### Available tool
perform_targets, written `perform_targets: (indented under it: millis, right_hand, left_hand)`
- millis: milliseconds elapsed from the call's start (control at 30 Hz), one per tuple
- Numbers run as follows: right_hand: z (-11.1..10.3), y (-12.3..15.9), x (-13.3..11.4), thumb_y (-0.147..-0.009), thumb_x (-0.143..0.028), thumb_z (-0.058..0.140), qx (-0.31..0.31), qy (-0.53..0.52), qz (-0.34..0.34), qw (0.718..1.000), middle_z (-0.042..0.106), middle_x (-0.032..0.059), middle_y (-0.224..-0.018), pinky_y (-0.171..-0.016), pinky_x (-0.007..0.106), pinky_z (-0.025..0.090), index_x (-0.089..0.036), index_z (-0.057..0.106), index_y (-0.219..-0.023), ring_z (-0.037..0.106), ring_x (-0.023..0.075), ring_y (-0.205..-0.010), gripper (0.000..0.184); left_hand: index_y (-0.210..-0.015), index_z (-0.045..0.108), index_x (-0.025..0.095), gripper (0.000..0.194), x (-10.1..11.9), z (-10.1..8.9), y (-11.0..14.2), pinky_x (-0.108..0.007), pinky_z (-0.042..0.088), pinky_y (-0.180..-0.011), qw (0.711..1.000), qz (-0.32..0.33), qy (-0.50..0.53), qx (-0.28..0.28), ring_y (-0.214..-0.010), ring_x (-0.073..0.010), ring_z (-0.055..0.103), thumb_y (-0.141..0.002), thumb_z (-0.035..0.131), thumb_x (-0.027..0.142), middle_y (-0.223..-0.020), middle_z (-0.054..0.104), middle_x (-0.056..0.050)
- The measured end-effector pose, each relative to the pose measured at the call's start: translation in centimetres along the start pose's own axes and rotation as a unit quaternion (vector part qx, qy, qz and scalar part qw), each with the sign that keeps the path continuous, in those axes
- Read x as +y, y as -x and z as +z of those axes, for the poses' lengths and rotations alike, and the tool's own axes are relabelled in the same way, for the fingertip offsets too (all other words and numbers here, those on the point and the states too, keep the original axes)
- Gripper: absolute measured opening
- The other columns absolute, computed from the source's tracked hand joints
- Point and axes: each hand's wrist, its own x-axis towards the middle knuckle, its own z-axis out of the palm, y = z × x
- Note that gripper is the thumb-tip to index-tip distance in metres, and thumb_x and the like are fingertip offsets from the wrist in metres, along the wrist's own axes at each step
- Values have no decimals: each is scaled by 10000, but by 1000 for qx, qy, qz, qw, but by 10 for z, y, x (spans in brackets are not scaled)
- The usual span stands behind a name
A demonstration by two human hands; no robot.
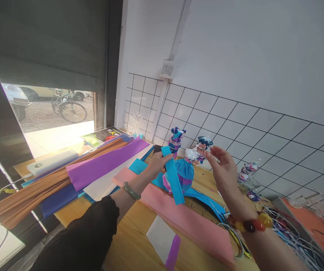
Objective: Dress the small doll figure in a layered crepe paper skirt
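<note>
My left hand is closed on a bright blue paper strip, gripping it near its upper end so the strip hangs down at a slant. Behind the strip stands a figure with a white rounded top and a puffy blue and purple skirt. My right hand is raised with fingers loosely curved and apart, close to a small dark-topped ruffled ornament; whether the fingertips touch it I cannot tell. A blue and purple ruffled ornament stands further back.
Purple paper, brown pleated paper and a long pink strip lie across the wooden table. A white and purple paper piece is in front. Wires and an orange-lined tray are at right, a black wire grid behind.
</note>
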Motion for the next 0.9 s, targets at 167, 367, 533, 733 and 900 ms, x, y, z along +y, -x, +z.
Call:
perform_targets:
  millis: [167, 367, 533, 733, 900]
  right_hand:
    - [6, 50, 0, -655, -484, 732, -151, -61, 103, 981, 691, 81, -881, -651, 348, 513, -207, 645, -963, 630, 223, -779, 423]
    - [16, 63, -1, -638, -545, 712, -225, -97, 200, 949, 659, 20, -614, -485, 297, 446, -193, 698, -716, 549, 160, -517, 360]
    - [14, 50, 4, -653, -536, 704, -176, -106, 170, 964, 648, 7, -603, -455, 266, 386, -202, 711, -748, 499, 138, -489, 347]
    - [17, 42, 19, -706, -531, 666, -153, -119, 116, 974, 667, 22, -679, -544, 279, 430, -199, 699, -749, 550, 162, -594, 336]
    - [21, 41, 32, -720, -509, 658, -140, -110, 105, 978, 642, 23, -691, -563, 279, 429, -187, 686, -759, 535, 161, -621, 325]
  left_hand:
    - [-684, 605, 129, 342, 11, 11, -13, -222, 359, -474, 998, 42, -54, 8, -485, -86, 466, -742, 638, 464, -536, 508, 10]
    - [-765, 665, 116, 365, 19, 24, -41, -210, 327, -431, 997, 32, -62, -38, -444, -77, 446, -719, 666, 479, -510, 531, 9]
    - [-766, 704, 98, 368, 16, 32, -69, -242, 422, -530, 995, 73, -64, -20, -594, -132, 558, -652, 738, 447, -678, 653, -65]
    - [-768, 681, 92, 374, 11, 39, -85, -275, 485, -649, 996, 30, -26, -83, -671, -149, 607, -688, 712, 456, -763, 686, -99]
    - [-762, 667, 96, 343, 5, 39, -94, -251, 466, -589, 998, 5, -11, -65, -609, -122, 588, -659, 748, 413, -712, 661, -70]
